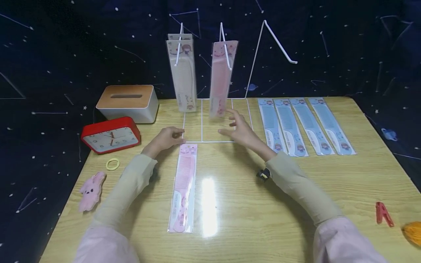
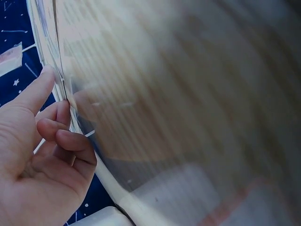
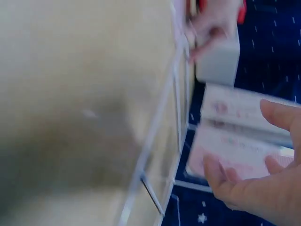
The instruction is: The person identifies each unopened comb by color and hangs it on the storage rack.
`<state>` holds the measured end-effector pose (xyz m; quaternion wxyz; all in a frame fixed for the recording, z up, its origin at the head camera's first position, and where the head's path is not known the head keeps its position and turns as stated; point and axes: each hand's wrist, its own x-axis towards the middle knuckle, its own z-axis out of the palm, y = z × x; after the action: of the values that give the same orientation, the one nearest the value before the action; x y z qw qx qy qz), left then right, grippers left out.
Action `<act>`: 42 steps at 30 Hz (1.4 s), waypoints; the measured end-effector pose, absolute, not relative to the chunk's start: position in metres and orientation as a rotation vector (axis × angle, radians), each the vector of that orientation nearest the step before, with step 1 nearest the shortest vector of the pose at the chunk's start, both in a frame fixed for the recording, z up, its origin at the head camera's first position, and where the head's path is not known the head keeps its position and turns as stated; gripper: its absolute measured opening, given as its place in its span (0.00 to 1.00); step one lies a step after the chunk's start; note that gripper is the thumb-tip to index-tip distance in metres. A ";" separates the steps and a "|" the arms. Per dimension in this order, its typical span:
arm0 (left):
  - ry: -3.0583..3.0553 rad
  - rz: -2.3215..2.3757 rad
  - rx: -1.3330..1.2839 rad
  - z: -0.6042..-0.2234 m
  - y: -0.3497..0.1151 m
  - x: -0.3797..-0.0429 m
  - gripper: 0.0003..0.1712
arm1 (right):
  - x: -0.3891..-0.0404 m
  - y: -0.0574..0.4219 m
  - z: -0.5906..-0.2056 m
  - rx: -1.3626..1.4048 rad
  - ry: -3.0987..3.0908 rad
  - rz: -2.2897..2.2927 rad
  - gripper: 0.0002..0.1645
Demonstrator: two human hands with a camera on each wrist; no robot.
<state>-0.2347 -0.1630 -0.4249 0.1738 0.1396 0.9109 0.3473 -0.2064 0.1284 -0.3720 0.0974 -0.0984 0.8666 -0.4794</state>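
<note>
In the left half of the bench (image 1: 246, 219), between the front edge of the rack and the near edge of the bench, a pink plastic comb in a flat clear pack (image 1: 184, 188) lies with its handle toward the person and its top at the front left corner of the white wire rack (image 1: 213, 142). At this same corner is the left hand (image 1: 164, 138), its fingers bent and the thumb close to the top of the pack; I cannot tell if it pinches the pack or only touches beside it. The right hand (image 1: 241, 129) is spread, thumb apart from the fingers, just beside the lower end of a pink packed comb (image 1: 219, 80), which hangs from the middle hook of the rack. On the left hook hang cream-coloured packed combs (image 1: 184, 78), one behind another. Toward the far right corner of the bench, four light blue combs in clear packs (image 1: 291, 128) lie in a row, slightly slanted. Near the far left corner stand a white tissue box with wooden lid (image 1: 128, 98) and a red rectangular clock (image 1: 112, 136); along the left edge lie a yellow ring (image 1: 107, 165) and a pink plush animal (image 1: 91, 191). Near the right edge lie a red clip (image 1: 379, 213) and an orange bundle (image 1: 413, 233).
</note>
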 end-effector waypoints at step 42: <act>2.555 1.006 0.380 -0.421 -0.162 -0.234 0.31 | -0.111 0.090 -0.401 -0.713 2.564 -0.543 0.41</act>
<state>-0.2344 -0.1620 -0.4215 0.1839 0.1347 0.9060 0.3567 -0.1111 0.0900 -0.4015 0.2110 -0.2565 0.9228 -0.1953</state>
